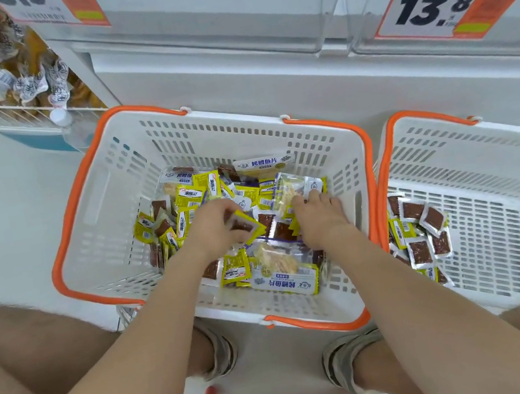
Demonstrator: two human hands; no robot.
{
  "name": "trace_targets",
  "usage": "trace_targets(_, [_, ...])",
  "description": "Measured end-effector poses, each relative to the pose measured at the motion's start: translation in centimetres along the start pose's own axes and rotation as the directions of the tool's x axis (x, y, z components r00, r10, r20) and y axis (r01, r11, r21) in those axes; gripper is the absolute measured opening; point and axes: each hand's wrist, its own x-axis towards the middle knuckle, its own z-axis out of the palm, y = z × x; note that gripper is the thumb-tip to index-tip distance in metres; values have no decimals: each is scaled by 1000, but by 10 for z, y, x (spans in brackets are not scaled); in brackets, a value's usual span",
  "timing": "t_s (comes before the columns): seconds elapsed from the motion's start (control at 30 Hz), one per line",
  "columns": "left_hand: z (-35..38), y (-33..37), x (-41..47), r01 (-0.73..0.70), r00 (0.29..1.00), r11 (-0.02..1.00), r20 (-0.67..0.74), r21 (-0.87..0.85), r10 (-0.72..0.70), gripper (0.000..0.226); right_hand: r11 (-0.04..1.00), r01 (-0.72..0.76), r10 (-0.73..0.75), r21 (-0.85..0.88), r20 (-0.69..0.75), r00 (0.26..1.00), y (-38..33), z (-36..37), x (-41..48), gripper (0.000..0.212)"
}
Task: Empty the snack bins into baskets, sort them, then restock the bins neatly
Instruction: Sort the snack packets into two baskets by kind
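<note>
Head view, snack stock as we find it: small yellow packets [190, 201], many showing a dark brown square through a clear window, mixed with larger fish-slice packs [263, 162] that have a white and yellow label strip and pale contents. We log both kinds heaped together in the centre basket [108, 201], a white slotted plastic basket with orange handles, which stands on the floor between our knees and against the foot of the shelf. Just beside it on our right stands the second basket [497, 226] of the same make; in its near left corner we count only a small cluster of brown-window packets [421, 252]. Above, the clear shelf bins [254, 8] carry an orange price tag [436, 5]. At far left a wire rack [13, 110] holds twist-wrapped snacks [12, 80], with a water bottle [71, 128] at its corner. Our left hand [219, 227] is inside the centre basket, fingers curled, pinching one yellow-edged packet [244, 227] just above the heap. Our right hand [320, 217] lies palm down on the heap, its bent fingertips on a clear fish-slice pack [288, 192]; we cannot tell whether it grips.
</note>
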Motion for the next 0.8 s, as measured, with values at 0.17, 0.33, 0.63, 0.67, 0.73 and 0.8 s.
trace_targets(0.17, [-4, 13, 19, -64, 994, 935, 109, 349, 27, 77, 997, -6, 13, 73, -96, 995, -6, -13, 4, 57])
trace_targets(0.33, [9, 11, 18, -168, 973, 869, 219, 465, 71, 89, 950, 241, -240, 200, -28, 970, -23, -2, 16, 82])
trace_targets(0.63, [9, -4, 6, -77, 975, 974, 219, 211, 30, 80, 950, 242, -247, 199, -1, 969, -43, 0, 31, 87])
trace_targets(0.67, [8, -5, 6, -84, 975, 975, 221, 204, 38, 71, 957, 237, -237, 166, -21, 971, -44, 0, 30, 80])
trace_targets(0.73, [8, -2, 4, -80, 972, 975, 231, 209, 31, 51, 955, 253, -249, 154, -50, 967, -44, 1, 27, 66])
trace_targets(0.8, [7, -1, 3, -45, 971, 991, 237, 130, 13, 41, 928, 277, -273, 249, -51, 961, -39, 3, 24, 64])
